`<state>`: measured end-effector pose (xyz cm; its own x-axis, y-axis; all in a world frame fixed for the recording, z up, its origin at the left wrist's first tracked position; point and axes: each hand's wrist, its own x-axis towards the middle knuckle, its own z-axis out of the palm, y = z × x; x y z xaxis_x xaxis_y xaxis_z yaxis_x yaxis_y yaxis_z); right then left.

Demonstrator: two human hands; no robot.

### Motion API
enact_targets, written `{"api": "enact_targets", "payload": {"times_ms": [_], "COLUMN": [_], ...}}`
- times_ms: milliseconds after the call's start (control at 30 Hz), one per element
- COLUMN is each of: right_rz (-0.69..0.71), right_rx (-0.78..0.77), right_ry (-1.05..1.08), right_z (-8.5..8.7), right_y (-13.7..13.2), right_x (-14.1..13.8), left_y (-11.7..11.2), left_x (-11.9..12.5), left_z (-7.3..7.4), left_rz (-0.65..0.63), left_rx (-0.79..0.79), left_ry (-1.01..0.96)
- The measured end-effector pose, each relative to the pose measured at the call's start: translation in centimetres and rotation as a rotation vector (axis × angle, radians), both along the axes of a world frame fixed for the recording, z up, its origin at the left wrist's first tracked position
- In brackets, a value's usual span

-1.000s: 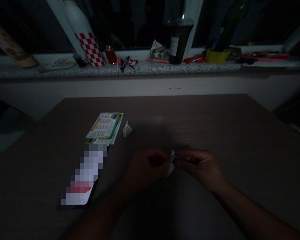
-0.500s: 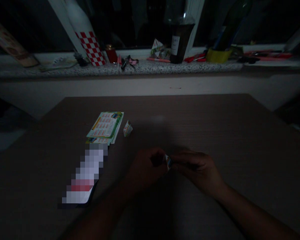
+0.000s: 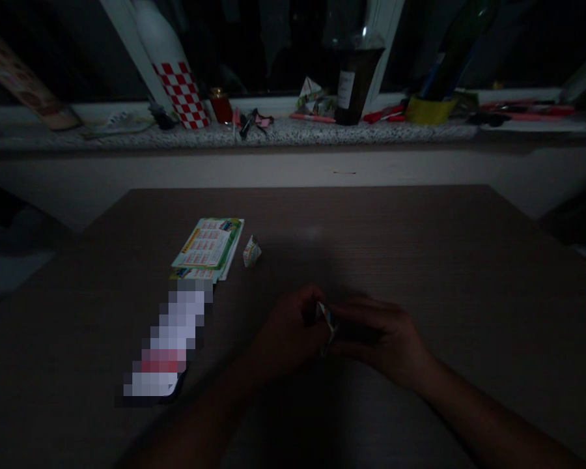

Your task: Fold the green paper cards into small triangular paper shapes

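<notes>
Between my two hands, low over the table, is a small piece of folded printed paper (image 3: 328, 318) with white and coloured faces. My left hand (image 3: 295, 329) is closed on its left side, thumb and forefinger pinching it. From the right, the fingertips of my right hand (image 3: 381, 335) touch the paper, thumb below and fingers above with a dark gap between. A second small folded paper piece (image 3: 252, 252) stands on the table beyond my left hand. Beside it lies a stack of printed calendar cards (image 3: 208, 244). Dim light hides the finer folds.
A phone (image 3: 168, 345) with a blurred lit screen lies left of my left arm on the brown table (image 3: 420, 247). Along the granite windowsill (image 3: 273, 133) stand a checkered bottle (image 3: 180, 91), a lidded plastic cup (image 3: 354, 85), a yellow holder (image 3: 430, 109) and several small items.
My right thumb has moved down, widening the gap to its fingers. More of the folded paper shows between my hands. The whole view has shifted slightly.
</notes>
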<state>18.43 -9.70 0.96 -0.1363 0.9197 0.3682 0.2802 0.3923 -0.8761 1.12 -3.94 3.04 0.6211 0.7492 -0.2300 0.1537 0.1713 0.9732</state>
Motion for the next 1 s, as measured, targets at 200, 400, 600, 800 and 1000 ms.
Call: {"api": "enact_targets", "payload": {"times_ms": [200, 400, 600, 800, 1000], "right_rz": [0.005, -0.058, -0.104, -0.120, -0.128], "right_rx": [0.036, -0.069, -0.150, -0.185, -0.193], "right_ry": [-0.002, 0.129, 0.228, 0.277, 0.273], "right_z": [0.0, 0.6, 0.7, 0.7, 0.7], "right_y": [0.2, 0.4, 0.4, 0.2, 0.1], "right_x": [0.2, 0.3, 0.6, 0.3, 0.3], "left_y": [0.0, 0.5, 0.4, 0.1, 0.0], "left_x": [0.2, -0.5, -1.3, -0.7, -0.7], "left_z": [0.1, 0.9, 1.8, 2.2, 1.8], "left_rz": [-0.042, -0.082, -0.069, 0.005, 0.038], "left_rx": [-0.142, -0.110, 0.282, 0.391, 0.399], "left_ry": [-0.127, -0.205, -0.060, 0.035, 0.009]}}
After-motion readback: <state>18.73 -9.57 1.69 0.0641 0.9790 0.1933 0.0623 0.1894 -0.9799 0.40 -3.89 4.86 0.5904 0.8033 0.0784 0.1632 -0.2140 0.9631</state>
